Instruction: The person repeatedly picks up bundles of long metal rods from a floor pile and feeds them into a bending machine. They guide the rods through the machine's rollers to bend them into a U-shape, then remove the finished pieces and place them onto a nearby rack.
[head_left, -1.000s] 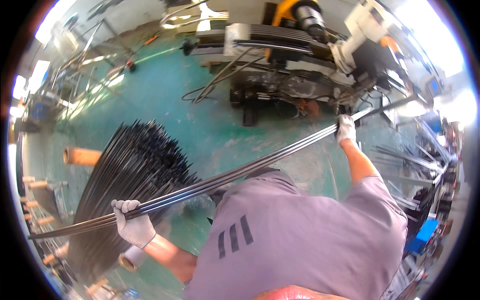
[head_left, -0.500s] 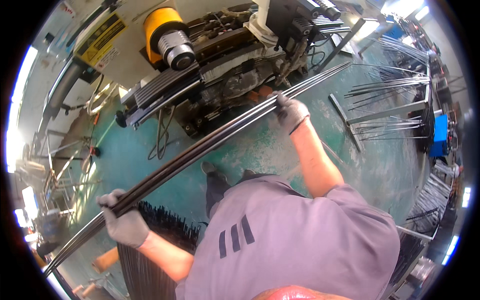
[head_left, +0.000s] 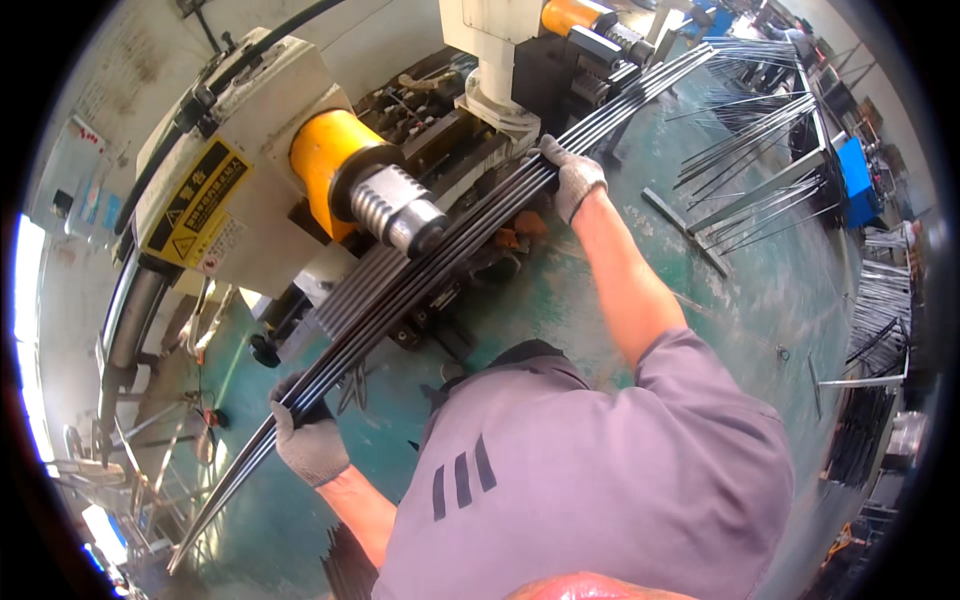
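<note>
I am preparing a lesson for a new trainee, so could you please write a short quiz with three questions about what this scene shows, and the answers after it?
1. True or false: the left hand and the right hand both wear gloves.

2. What do the two hands hold?
a) a wooden board
b) several long thin bars
c) a coiled hose

3. Fill in: the larger round cover on the machine, above the left hand in the picture, has the colour ______.

Key:
1. True
2. b
3. Yellow-orange
</note>
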